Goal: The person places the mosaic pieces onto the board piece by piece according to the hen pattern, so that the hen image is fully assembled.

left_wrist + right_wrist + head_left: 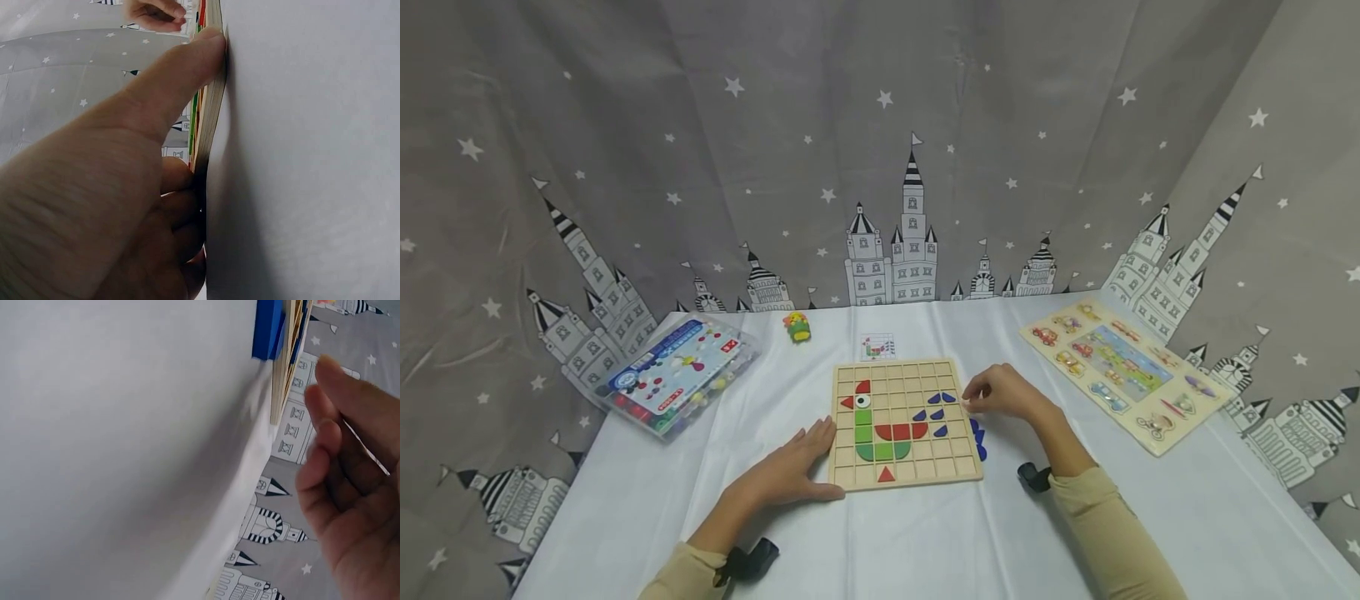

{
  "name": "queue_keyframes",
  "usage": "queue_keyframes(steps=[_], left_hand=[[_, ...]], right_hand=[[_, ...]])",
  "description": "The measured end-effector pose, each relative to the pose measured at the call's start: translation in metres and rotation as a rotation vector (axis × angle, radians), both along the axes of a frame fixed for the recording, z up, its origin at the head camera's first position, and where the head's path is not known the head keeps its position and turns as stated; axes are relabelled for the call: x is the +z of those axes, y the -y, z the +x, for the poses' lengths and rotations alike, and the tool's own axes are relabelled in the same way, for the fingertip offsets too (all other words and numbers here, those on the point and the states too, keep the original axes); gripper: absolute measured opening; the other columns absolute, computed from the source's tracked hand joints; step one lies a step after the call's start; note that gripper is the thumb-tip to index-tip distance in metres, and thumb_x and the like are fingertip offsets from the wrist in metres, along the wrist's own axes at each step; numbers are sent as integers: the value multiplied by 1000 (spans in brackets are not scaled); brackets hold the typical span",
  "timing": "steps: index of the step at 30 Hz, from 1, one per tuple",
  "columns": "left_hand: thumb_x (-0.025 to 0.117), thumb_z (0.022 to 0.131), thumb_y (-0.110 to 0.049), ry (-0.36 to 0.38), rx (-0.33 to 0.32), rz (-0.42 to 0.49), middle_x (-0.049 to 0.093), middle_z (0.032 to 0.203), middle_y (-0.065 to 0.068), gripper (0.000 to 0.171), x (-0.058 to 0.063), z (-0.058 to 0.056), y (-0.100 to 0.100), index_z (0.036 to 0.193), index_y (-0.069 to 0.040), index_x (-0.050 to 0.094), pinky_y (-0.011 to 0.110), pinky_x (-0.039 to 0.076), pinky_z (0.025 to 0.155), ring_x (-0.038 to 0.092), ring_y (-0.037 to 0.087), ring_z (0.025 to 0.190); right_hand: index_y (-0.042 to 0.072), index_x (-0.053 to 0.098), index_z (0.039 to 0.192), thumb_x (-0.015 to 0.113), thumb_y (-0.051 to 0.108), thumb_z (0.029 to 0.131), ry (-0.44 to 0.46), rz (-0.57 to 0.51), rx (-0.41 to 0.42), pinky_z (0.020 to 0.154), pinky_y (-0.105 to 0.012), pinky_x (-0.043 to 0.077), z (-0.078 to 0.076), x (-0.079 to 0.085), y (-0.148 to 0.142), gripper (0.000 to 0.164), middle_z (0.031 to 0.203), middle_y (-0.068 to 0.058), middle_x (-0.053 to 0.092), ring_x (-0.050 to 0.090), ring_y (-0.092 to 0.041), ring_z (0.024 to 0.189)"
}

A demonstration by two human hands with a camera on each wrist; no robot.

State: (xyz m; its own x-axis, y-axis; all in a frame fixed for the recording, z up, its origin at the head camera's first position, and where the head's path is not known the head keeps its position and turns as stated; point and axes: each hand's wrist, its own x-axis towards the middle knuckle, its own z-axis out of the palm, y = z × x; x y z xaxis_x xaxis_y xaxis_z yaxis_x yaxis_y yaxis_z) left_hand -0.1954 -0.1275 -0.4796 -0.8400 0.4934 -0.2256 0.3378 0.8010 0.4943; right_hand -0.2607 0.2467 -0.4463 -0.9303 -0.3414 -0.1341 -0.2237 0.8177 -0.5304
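Observation:
A wooden grid board (846, 472) lies on the table with red, green and blue pieces forming a bird. Its eye piece (862, 401) is white with a dark centre, and a red triangle (886, 474) sits near the front edge. My left hand (786, 468) rests at the board's front left corner, thumb against the edge in the left wrist view. By the right edge hovers my right hand (1011, 392), fingers loosely bent; the right wrist view shows nothing between thumb and fingers. Several loose blue pieces (978, 440) lie beside the board's right edge.
Behind the board lies a small picture card (877, 347). A clear plastic case (681, 371) is at the left, with a small green and yellow toy (797, 327) at the back. A wooden picture puzzle (1126, 375) lies at the right.

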Motion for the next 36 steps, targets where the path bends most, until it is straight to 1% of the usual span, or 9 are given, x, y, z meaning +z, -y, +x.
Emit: queue_keyframes(steps=[4,7,13,18,22,25,31,33,36], left_hand=[[75,73,-62,7,5,-15,21,163,12,111,0,0,0,154,-5,24,45,16,126,18,28,152],[75,73,-62,15,12,-24,21,163,12,112,1,0,1,154,-6,24,46,16,126,18,28,152],[75,71,-63,24,31,-20,20,163,10,113,0,0,3,155,-8,24,46,17,125,17,28,152],[75,72,-63,22,26,-13,21,163,10,112,-3,0,4,155,-8,24,46,17,125,18,27,152],[75,71,-63,24,21,-9,22,163,11,112,-3,0,2,154,-7,25,47,17,125,18,28,152],[76,71,-63,30,24,-8,21,163,10,112,-3,0,1,154,-7,25,46,17,125,18,28,152],[75,72,-63,25,25,-14,21,163,10,111,-3,-2,-1,154,-7,25,46,17,125,18,28,152],[75,72,-63,23,26,-14,21,163,10,111,-2,-2,-1,154,-8,25,46,17,125,18,28,152],[75,72,-63,24,24,-9,21,163,11,112,-2,-1,-1,154,-7,24,46,17,125,18,28,152]], right_hand=[[12,77,91,79,12,78,84,-2,-1,63,-22,51,6,-4,-4,14,79,4,70,58,-11,72],[13,76,89,81,12,76,110,0,3,63,-23,50,9,-6,-4,14,79,4,69,58,-12,72],[14,75,84,82,11,75,63,22,-5,62,-22,49,9,-8,1,12,75,5,67,57,-11,70],[12,75,83,81,8,75,58,15,6,63,-23,50,8,-10,1,11,74,5,68,57,-11,68],[12,75,85,79,7,76,24,6,-33,65,-24,50,8,-13,-7,10,78,3,69,57,-11,72],[12,77,89,76,5,79,0,-11,-61,63,-24,48,8,-15,-15,12,82,1,70,55,-12,72],[12,79,95,68,-4,79,9,-45,8,56,-23,43,9,-13,-23,26,83,-2,70,50,-13,66],[12,79,95,68,-4,78,16,-42,23,57,-23,44,8,-14,-25,25,84,-1,70,51,-13,68],[11,79,94,71,-2,77,28,-36,14,61,-24,47,8,-16,-29,22,86,-1,71,53,-13,71]])
